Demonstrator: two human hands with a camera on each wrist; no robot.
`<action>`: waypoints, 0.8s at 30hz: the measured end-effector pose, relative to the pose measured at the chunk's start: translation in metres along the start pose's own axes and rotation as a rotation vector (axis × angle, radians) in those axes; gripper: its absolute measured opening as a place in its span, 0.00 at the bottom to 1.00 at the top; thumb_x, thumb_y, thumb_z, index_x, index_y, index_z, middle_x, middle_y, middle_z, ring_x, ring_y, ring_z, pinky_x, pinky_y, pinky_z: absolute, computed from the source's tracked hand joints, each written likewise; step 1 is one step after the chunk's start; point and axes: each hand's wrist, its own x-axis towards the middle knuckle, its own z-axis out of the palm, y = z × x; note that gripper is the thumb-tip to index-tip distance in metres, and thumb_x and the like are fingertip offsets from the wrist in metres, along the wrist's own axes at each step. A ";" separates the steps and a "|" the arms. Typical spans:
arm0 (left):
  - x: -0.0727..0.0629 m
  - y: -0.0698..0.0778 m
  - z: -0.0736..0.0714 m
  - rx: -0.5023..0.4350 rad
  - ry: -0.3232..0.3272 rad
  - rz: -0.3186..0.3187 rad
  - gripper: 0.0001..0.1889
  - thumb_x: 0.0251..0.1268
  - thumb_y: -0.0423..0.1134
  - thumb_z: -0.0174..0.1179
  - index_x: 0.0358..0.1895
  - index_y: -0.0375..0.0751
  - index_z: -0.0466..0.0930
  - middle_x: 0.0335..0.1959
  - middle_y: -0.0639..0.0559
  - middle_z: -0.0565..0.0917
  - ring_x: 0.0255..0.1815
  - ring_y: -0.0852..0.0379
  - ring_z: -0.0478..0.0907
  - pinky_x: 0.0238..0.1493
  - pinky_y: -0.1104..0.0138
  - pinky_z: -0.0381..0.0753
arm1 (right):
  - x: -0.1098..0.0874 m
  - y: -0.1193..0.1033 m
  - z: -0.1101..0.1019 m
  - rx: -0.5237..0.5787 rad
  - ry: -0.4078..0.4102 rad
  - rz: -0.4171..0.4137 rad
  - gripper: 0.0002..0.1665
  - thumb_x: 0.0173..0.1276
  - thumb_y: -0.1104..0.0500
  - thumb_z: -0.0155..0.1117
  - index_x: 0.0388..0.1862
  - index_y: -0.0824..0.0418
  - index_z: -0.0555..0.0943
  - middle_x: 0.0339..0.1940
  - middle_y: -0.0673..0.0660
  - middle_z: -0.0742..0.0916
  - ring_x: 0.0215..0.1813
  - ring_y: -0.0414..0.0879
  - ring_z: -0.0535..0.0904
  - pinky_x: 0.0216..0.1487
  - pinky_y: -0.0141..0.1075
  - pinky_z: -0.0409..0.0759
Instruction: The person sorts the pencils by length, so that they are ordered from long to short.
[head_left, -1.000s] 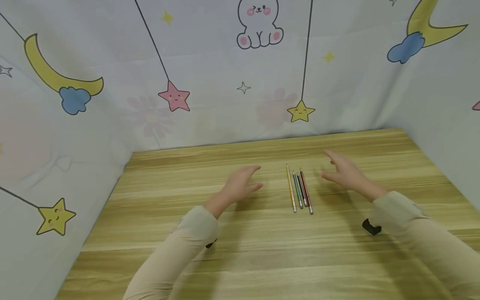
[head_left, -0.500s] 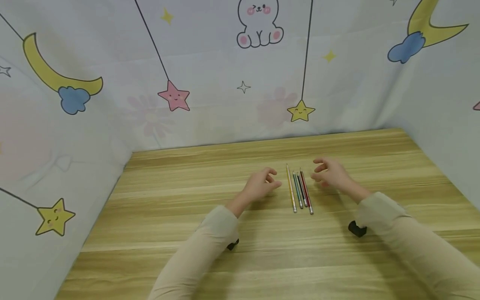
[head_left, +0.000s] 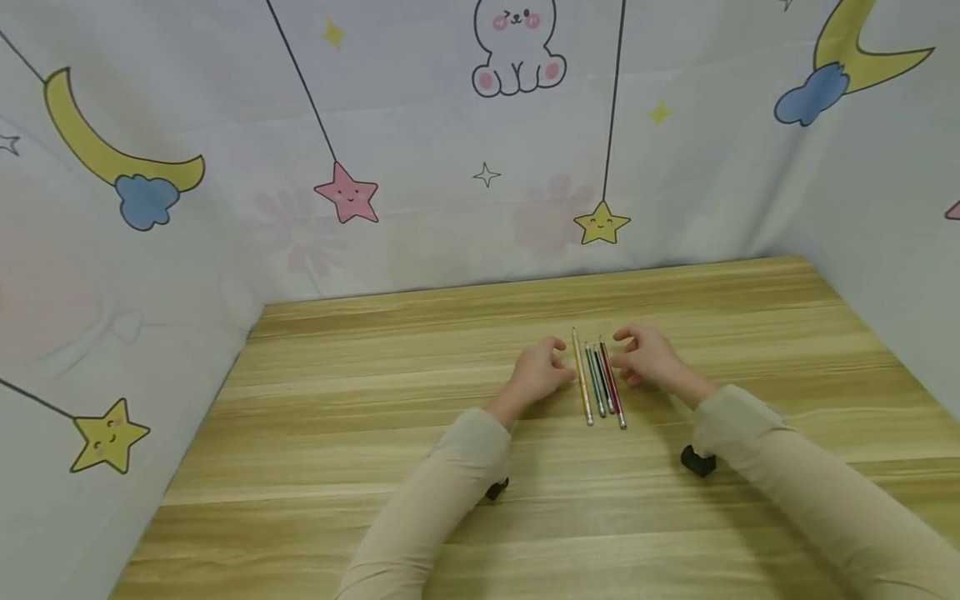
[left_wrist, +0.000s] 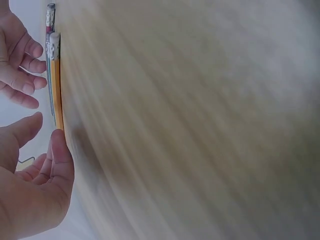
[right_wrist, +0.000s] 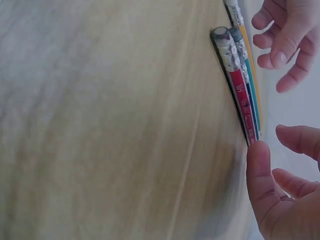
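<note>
Several pencils with silver ferrules lie side by side on the wooden table, eraser ends toward the person. From left to right in the head view they are a yellow pencil [head_left: 581,375], a teal pencil [head_left: 596,380], a dark pencil [head_left: 603,379] and a red pencil [head_left: 613,385]. My left hand [head_left: 538,372] is just left of the yellow one, fingers loosely bent. On the other side, my right hand [head_left: 651,358] is beside the red pencil [right_wrist: 240,92]. Both hands hold nothing; whether a fingertip touches a pencil, I cannot tell.
The wood-grain tabletop [head_left: 360,358] extends around the pencils. White cloth [head_left: 427,233] printed with moons and stars stands along its back and sides. A small black object sits below each sleeve, at the left wrist [head_left: 497,488] and the right wrist [head_left: 698,461].
Both hands have moved inward, the left to the right and the right to the left, closer to the pencils. Their fingers are more bent than before. The pencils have not moved.
</note>
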 end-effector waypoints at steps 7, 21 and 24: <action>0.003 0.006 0.008 -0.007 0.032 -0.035 0.24 0.50 0.41 0.63 0.51 0.38 0.70 0.31 0.49 0.83 0.27 0.60 0.76 0.28 0.74 0.72 | 0.001 -0.001 0.005 -0.045 0.004 0.016 0.30 0.57 0.63 0.60 0.57 0.71 0.63 0.31 0.61 0.78 0.22 0.42 0.75 0.22 0.33 0.78; 0.007 0.017 0.018 0.136 0.082 -0.113 0.24 0.49 0.44 0.63 0.51 0.42 0.72 0.34 0.50 0.81 0.29 0.58 0.74 0.33 0.69 0.74 | 0.007 -0.001 0.006 -0.103 0.001 -0.007 0.28 0.55 0.65 0.61 0.54 0.74 0.66 0.18 0.55 0.77 0.16 0.41 0.72 0.17 0.33 0.75; 0.008 0.020 0.019 0.169 0.086 -0.122 0.22 0.50 0.45 0.62 0.50 0.42 0.72 0.39 0.49 0.81 0.33 0.56 0.75 0.36 0.67 0.75 | 0.008 -0.002 0.007 -0.121 0.006 0.000 0.28 0.55 0.65 0.61 0.54 0.74 0.66 0.17 0.55 0.77 0.15 0.41 0.72 0.17 0.33 0.75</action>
